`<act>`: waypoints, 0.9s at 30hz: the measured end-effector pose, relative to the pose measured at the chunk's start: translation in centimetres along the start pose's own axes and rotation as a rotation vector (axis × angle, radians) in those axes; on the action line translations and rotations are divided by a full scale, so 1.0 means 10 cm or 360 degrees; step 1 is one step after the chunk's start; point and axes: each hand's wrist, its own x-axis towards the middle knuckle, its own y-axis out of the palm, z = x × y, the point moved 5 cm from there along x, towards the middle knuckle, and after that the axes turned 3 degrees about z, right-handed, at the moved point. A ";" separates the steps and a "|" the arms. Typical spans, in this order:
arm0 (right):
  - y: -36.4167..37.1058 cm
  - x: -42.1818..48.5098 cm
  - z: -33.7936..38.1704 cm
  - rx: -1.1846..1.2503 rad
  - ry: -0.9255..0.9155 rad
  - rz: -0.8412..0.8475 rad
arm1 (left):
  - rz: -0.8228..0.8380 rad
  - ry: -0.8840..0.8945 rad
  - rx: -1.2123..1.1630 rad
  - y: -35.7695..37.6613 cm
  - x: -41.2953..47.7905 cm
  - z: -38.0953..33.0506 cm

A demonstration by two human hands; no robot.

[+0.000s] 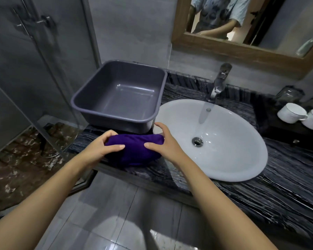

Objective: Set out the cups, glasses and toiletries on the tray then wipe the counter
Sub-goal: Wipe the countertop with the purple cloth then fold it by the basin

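Now both hands, left hand point(105, 144) and right hand point(163, 141), grip the folded purple cloth point(134, 150) on the dark streaked stone surface point(260, 186), at 6 o'clock of the empty grey plastic tub point(119, 94), probably for wiping.

Cloth: purple cloth point(134, 150), bunched on dark counter point(287, 177), front of grey tub point(119, 94).
Hands: left hand point(101, 147), right hand point(163, 141) gripping cloth ends.
Sink: white basin point(242, 159), just right of cloth.
Cups: two white cups point(293, 112), far right.
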 end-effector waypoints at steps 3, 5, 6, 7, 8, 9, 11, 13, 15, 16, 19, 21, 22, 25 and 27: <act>0.03 -0.04 0.06 -0.0276 -0.0244 0.0101 | -0.0088 0.0092 0.0158 -0.04 -0.01 -0.09; 0.11 -0.04 0.07 -0.0385 -0.0345 0.0263 | -0.0205 0.0140 0.0178 -0.06 0.01 -0.13; 0.16 -0.03 0.05 -0.0445 -0.0352 0.0333 | -0.0242 0.0137 0.0154 -0.07 0.01 -0.14; 0.19 -0.01 0.02 -0.0476 -0.0325 0.0374 | -0.0240 0.0119 0.0142 -0.09 0.01 -0.14; 0.21 0.01 -0.01 -0.0475 -0.0276 0.0367 | -0.0208 0.0089 0.0151 -0.11 0.00 -0.12; 0.20 0.03 -0.03 -0.0445 -0.0219 0.0338 | -0.0164 0.0055 0.0168 -0.15 0.00 -0.09; 0.18 0.10 -0.06 -0.0300 -0.0093 0.0331 | -0.0145 -0.0012 0.0111 -0.25 0.01 0.03; 0.19 0.19 -0.08 -0.0166 0.0032 0.0405 | -0.0226 -0.0065 0.0046 -0.32 0.02 0.15; 0.22 0.33 -0.13 -0.0243 0.0113 0.0415 | -0.0347 -0.0106 0.0080 -0.34 0.08 0.28; 0.24 0.41 -0.16 -0.0375 0.0150 0.0380 | -0.0412 -0.0136 0.0111 -0.35 0.12 0.34; 0.33 0.55 -0.30 -0.1168 0.0235 0.0206 | -0.0574 -0.0181 0.0484 -0.42 0.22 0.53; 0.43 0.49 -0.29 -0.1596 0.0108 0.0022 | -0.0627 -0.0130 0.0955 -0.41 0.18 0.59; 0.51 0.43 -0.28 -0.1699 -0.0025 -0.0014 | -0.0628 -0.0060 0.1094 -0.36 0.13 0.59; 0.71 0.35 -0.43 -0.1855 -0.0274 0.0196 | -0.0421 0.0112 0.1390 -0.10 0.05 0.67; 0.68 0.36 -0.50 -0.1847 -0.0329 0.0261 | -0.0254 0.0113 0.1600 0.01 0.04 0.81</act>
